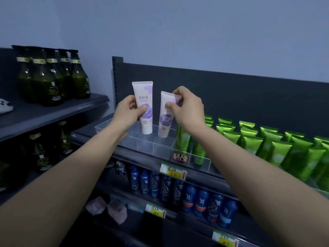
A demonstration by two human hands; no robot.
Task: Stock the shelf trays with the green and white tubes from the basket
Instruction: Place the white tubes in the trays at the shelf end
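Note:
Two white tubes with purple print stand cap-down over the clear shelf tray (142,145) at the left end of the top shelf. My left hand (129,111) grips the taller left white tube (144,97) at its middle. My right hand (187,107) pinches the top edge of the right white tube (165,125), which leans slightly. Rows of green tubes (267,139) fill the trays to the right. The basket is not in view.
Dark green pump bottles (51,75) stand on the left shelf unit, with more below. Blue bottles (178,191) line the lower shelf, and pink packets (108,209) lie beneath. Price labels (173,171) hang on the shelf edges. A dark back panel (231,95) closes the shelf behind.

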